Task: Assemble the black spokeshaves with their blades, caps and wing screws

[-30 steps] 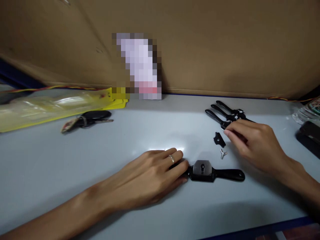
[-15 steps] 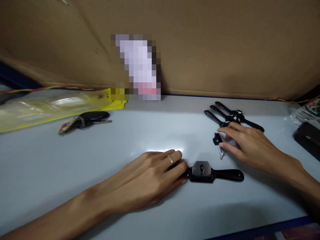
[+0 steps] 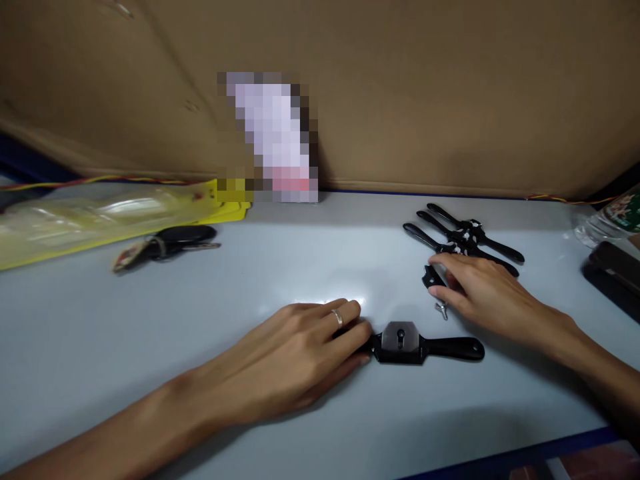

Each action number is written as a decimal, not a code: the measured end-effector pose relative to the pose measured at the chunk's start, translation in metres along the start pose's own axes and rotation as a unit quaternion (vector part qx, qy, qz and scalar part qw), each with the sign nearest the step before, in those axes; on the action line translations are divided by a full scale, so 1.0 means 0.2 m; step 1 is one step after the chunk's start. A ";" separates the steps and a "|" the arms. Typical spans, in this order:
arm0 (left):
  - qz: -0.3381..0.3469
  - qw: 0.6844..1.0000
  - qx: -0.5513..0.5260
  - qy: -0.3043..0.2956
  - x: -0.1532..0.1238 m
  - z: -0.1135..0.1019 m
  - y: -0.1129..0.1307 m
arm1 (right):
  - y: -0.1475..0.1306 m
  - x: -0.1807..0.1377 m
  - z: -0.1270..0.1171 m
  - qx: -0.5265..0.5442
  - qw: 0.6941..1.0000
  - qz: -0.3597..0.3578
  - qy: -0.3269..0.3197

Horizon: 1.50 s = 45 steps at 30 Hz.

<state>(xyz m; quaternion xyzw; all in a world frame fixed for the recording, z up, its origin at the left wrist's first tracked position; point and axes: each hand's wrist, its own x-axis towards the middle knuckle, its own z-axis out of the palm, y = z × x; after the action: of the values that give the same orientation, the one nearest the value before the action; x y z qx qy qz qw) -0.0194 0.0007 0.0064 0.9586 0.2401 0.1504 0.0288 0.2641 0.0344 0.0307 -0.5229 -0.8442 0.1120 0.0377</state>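
My left hand (image 3: 315, 347) is closed round the left handle of a black spokeshave (image 3: 447, 349), which lies flat on the table. A grey steel blade (image 3: 400, 337) with a keyhole slot sits on the spokeshave's body. Farther right, my right hand (image 3: 475, 287) has its thumb and fingers closed on the edge of a small black lever cap (image 3: 430, 277); its right part is hidden by the fingers. A small silver wing screw (image 3: 442, 310) lies just below that thumb.
Several more black spokeshaves (image 3: 500, 251) lie behind my right hand. A key with a black fob (image 3: 185, 235) and a yellow-edged plastic pack (image 3: 110, 217) are at left. A dark case (image 3: 613, 280) and a clear bottle (image 3: 595, 227) stand right. Cardboard (image 3: 425, 93) walls the back.
My right hand has come slightly down and closed in on the lever cap. The left hand stays on the spokeshave handle. The whole view has shifted a little.
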 end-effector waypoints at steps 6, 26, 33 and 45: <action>0.001 1.000 0.003 0.000 0.00 0.00 0.00 | -0.01 0.00 -0.01 0.002 1.000 -0.010 -0.008; 0.000 1.000 0.002 0.006 0.00 0.01 0.00 | -0.03 -0.02 -0.01 0.009 0.997 -0.048 0.066; -0.002 1.000 0.002 0.007 0.00 0.01 0.00 | -0.06 -0.07 -0.08 -0.111 0.988 -0.065 -0.085; 0.000 1.000 0.006 0.004 0.00 0.00 0.00 | -0.05 -0.04 -0.05 -0.130 0.991 -0.039 0.003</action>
<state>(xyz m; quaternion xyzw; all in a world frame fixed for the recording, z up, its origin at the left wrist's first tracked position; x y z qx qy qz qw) -0.0202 0.0009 0.0052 0.9582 0.2408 0.1526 0.0224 0.2615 0.0247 0.0435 -0.4900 -0.8714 -0.0016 -0.0239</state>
